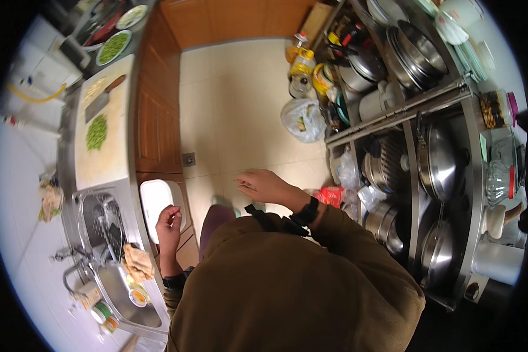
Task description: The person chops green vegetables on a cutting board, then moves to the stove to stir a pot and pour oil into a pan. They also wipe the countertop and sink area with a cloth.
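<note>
My left hand (pixel 170 224) is beside the sink counter, over the edge of a white plastic bin (pixel 155 204); its fingers are curled and I see nothing in them. In front of my body my right hand (pixel 260 185) hovers above the tiled floor, fingers loosely apart and holding nothing. Beyond the sink, a cutting board (pixel 108 167) carries chopped green vegetable (pixel 97 132), a cleaver (pixel 97 107) with a wooden handle and some pale chopped pieces (pixel 94 89). A plate of chopped greens (pixel 113 47) stands past the board's far end.
At left, the double sink (pixel 127 303) has a faucet (pixel 69 277), a tan cloth (pixel 138 263) and a small bowl (pixel 137 298). A metal rack (pixel 398 110) with pots lines the right side. Oil bottles (pixel 303 61) and a plastic bag (pixel 303 119) stand on the floor beside it.
</note>
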`<state>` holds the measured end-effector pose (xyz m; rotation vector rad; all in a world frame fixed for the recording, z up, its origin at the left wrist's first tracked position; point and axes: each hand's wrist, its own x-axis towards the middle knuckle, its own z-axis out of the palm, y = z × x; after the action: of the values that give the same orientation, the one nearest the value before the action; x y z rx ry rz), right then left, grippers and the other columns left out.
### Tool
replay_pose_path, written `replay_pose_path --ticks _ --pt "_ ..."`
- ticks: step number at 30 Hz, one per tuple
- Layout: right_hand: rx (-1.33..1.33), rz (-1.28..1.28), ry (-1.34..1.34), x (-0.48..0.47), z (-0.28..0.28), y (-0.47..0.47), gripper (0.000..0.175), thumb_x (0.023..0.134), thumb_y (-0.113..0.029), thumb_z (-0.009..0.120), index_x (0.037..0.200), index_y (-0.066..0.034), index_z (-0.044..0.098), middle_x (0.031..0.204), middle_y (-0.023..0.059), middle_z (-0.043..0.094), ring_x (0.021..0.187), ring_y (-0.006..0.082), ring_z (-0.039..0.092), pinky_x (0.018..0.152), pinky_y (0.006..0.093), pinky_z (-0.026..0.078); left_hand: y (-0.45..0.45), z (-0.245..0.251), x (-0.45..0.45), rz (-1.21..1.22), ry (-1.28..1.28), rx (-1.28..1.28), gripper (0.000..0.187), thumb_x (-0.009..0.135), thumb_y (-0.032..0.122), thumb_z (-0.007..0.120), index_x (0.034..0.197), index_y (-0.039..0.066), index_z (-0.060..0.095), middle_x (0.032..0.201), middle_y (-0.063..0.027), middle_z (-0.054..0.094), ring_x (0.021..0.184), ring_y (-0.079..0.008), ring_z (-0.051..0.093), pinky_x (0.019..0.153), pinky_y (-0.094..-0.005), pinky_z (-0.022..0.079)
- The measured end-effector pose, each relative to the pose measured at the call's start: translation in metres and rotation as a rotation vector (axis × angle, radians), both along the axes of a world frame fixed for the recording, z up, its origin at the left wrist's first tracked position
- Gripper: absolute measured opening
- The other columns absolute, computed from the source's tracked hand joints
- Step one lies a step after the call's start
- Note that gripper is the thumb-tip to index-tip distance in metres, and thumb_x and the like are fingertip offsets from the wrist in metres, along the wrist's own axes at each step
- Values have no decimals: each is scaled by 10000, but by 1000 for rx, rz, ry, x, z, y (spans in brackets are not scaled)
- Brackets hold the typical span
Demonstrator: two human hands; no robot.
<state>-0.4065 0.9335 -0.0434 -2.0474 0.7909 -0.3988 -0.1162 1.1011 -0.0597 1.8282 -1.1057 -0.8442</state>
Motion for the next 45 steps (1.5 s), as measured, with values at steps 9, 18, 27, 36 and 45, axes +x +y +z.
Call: replay_pose_path --ticks 9,18,27,36,45 --pt "24 -104 22 13 -8 -129 245 852 -242 548 1016 -66 597 862 136 611 866 328 580 743 415 470 -183 -33 30 -107 62 11 127 868 60 592 980 7 619 891 -53 628 807 -109 571 736 -237 464" --pt "-15 -256 187 53 26 -326 278 857 -213 558 1074 -42 587 929 166 637 833 310 621 736 373 500 -432 -5 103 -276 -31 -10 148 812 96 645 939 22 632 892 -65 641 771 -151 622 691 -268 492" --pt "-34 -348 85 69 6 -490 256 845 -191 599 1046 -34 625 844 152 659 738 279 643 659 346 511 -620 -5 131 -292 -36 26 173 801 141 665 899 7 613 784 -60 632 752 -146 620 685 -281 496" --pt "-211 -330 43 81 30 -761 226 840 -180 583 1017 -43 615 831 149 642 742 301 624 664 372 500 -768 5 143 44 -70 -8 205 853 189 629 892 -12 643 727 -81 644 670 -119 589 627 -274 476" --pt "-689 -412 -56 138 83 -969 323 785 -95 646 1089 -18 569 985 188 602 916 360 563 780 403 473 -882 -22 177 99 -14 95 179 843 168 619 875 -7 635 725 -82 636 671 -125 593 616 -273 471"
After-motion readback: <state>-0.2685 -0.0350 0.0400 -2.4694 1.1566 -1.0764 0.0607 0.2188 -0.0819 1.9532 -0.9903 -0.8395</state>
